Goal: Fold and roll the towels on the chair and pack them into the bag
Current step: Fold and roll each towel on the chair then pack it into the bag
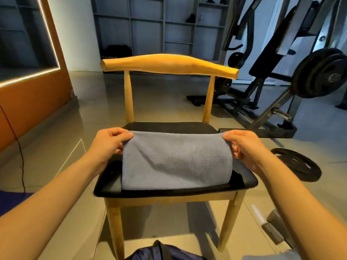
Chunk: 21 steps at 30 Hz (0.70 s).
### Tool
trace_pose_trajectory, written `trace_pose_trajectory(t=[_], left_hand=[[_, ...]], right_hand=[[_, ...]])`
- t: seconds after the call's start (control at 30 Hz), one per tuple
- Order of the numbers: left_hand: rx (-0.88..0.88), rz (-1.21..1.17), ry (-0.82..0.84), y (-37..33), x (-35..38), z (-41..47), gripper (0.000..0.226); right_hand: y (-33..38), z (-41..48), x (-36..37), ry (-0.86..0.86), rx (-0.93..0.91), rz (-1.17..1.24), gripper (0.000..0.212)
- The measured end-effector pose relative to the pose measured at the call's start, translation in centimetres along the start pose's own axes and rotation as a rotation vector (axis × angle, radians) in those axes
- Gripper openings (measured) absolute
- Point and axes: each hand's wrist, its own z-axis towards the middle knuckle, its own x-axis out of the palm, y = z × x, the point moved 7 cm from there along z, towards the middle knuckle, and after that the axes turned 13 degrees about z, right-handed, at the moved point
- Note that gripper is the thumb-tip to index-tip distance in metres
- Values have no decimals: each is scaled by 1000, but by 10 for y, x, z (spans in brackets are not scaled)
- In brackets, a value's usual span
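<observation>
Towel (pixel 175 162) status: grey-blue terry cloth, draped over the black seat (pixel 169 126) of the wooden chair (pixel 169 64). Its near edge lies on the seat front and its far edge is lifted off it. We hold the far edge at its two corners. Left hand (pixel 109 145) pinches the towel's left corner between thumb and curled fingers, and right hand (pixel 244 147) pinches the right corner the same way. Both hands are closed on cloth, with nothing else in them.

Handling notes (judgement): the cloth looks light, soft and limp. It sags in a shallow curve between the hands and shows loose creases, so it will not keep a shape unless laid flat or pulled taut. The pile looks grippy, not slippery, and nothing here is fragile. The best hold is at the corners or along a hem, hands level, to keep the edges aligned for the fold. For rolling we expect flat palms on the cloth to serve better than a pinch, with the firm seat as support.

Bag (pixel 161 252): dark blue, on the floor (pixel 159 102) at our feet; only its top shows. Whether a second, dark cloth lies under the grey one we cannot tell.
</observation>
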Motion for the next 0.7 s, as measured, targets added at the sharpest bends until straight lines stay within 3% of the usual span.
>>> trace_pose_trajectory(t=[0.13,0.3,0.7], left_hand=[[-104,11,-24,22,14,27,14],[-215,282,69,42,26,45,8],[-28,576,14,44,31,69,15]], right_hand=[[-26,41,9,-92,64,-28,20],[-60,64,11,-90,201,-455,15],[-61,64,2,-158,221,-526,14]])
